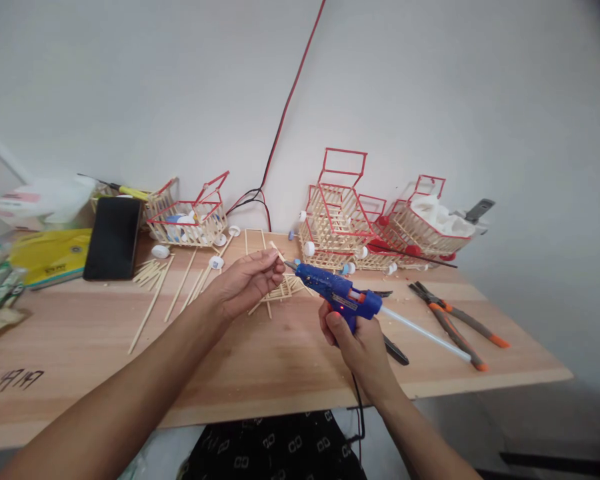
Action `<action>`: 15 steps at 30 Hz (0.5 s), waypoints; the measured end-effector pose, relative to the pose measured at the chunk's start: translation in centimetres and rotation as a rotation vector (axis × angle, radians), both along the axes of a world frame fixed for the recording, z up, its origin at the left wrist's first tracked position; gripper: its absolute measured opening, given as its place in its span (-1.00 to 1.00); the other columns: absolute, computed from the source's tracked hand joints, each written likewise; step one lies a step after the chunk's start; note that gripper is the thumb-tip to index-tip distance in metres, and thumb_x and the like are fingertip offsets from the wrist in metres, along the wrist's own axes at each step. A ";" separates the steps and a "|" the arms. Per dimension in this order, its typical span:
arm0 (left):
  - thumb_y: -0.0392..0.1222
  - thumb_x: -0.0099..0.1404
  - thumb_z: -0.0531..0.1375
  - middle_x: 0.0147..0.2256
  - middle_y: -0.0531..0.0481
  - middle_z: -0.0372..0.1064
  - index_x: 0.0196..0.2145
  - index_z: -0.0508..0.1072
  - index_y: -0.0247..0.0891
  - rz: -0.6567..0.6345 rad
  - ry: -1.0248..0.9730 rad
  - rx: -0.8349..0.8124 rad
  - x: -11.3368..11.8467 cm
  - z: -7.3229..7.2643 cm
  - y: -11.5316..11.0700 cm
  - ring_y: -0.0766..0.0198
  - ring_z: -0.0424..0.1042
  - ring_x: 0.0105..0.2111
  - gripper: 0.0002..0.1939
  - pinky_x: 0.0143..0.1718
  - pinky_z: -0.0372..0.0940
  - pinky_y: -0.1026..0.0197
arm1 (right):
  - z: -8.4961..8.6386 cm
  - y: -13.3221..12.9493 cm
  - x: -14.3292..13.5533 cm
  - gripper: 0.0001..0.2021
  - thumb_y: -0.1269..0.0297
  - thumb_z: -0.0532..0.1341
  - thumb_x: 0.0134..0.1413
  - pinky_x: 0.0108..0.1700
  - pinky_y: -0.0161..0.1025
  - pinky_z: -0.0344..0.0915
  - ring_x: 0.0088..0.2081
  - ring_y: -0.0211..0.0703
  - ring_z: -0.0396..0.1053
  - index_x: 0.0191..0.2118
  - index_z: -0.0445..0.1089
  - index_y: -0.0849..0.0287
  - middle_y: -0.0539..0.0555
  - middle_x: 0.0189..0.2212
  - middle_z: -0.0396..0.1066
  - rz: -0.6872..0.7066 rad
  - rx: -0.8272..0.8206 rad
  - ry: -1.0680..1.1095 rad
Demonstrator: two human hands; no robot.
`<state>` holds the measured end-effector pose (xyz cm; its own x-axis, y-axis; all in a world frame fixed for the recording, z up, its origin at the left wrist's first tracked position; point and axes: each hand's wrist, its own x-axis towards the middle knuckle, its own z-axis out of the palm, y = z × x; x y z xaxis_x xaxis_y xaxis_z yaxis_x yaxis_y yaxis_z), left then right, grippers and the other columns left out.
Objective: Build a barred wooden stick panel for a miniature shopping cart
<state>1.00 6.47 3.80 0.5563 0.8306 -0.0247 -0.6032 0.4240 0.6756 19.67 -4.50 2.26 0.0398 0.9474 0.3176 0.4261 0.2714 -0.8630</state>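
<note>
My right hand (353, 340) is wrapped round the grip of a blue hot glue gun (330, 287), its nozzle pointing left. A clear glue stick (425, 332) sticks out of the gun's back end. Between the fingertips of my left hand (250, 280) is a short wooden stick (277, 251), pinched right at the nozzle tip; whether the two touch I cannot tell. Below and behind the hands lies a small lattice of wooden sticks (280, 291), partly hidden by my left hand.
Small stick carts with red trim, such as one (337, 207) on the right and another (190, 223) on the left, line the wall. Loose sticks (153, 303), a phone (113, 239), a yellow packet (50, 257) and orange-handled pliers (453, 320) lie on the table. A black cord (359, 400) hangs over the front edge.
</note>
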 end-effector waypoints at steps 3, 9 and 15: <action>-0.34 0.18 0.29 -0.46 -0.03 0.33 -0.40 0.48 -0.43 -0.003 0.012 0.022 -0.1 -0.1 0.0 0.43 0.31 -0.45 -0.93 -0.43 0.25 0.41 | -0.1 0.0 0.0 -0.63 -0.02 0.07 0.20 -0.48 -0.30 0.09 -0.56 -0.27 0.16 -0.47 0.24 0.16 -0.03 -0.61 0.20 -0.006 -0.012 -0.010; -0.29 0.16 0.31 -0.45 -0.02 0.33 -0.42 0.48 -0.41 0.002 0.029 0.069 -0.3 -0.3 0.2 0.41 0.31 -0.42 -0.89 -0.45 0.23 0.39 | 0.1 0.0 -0.1 -0.61 -0.06 0.08 0.18 -0.50 -0.30 0.05 -0.57 -0.27 0.12 -0.48 0.22 0.15 -0.04 -0.62 0.17 -0.031 -0.052 0.007; -0.28 0.15 0.32 -0.45 -0.01 0.32 -0.43 0.47 -0.39 0.000 0.018 0.091 -0.2 -0.5 0.3 0.42 0.29 -0.44 -0.88 -0.46 0.21 0.39 | -0.1 0.0 0.0 -0.61 -0.04 0.05 0.22 -0.47 -0.28 0.07 -0.54 -0.24 0.14 -0.50 0.19 0.14 -0.03 -0.61 0.17 -0.018 0.000 -0.035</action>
<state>0.75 6.78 3.35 0.5566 0.8298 0.0407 -0.5903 0.3606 0.7222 19.66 -4.47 2.19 0.0460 0.9465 0.3195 0.4614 0.2635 -0.8472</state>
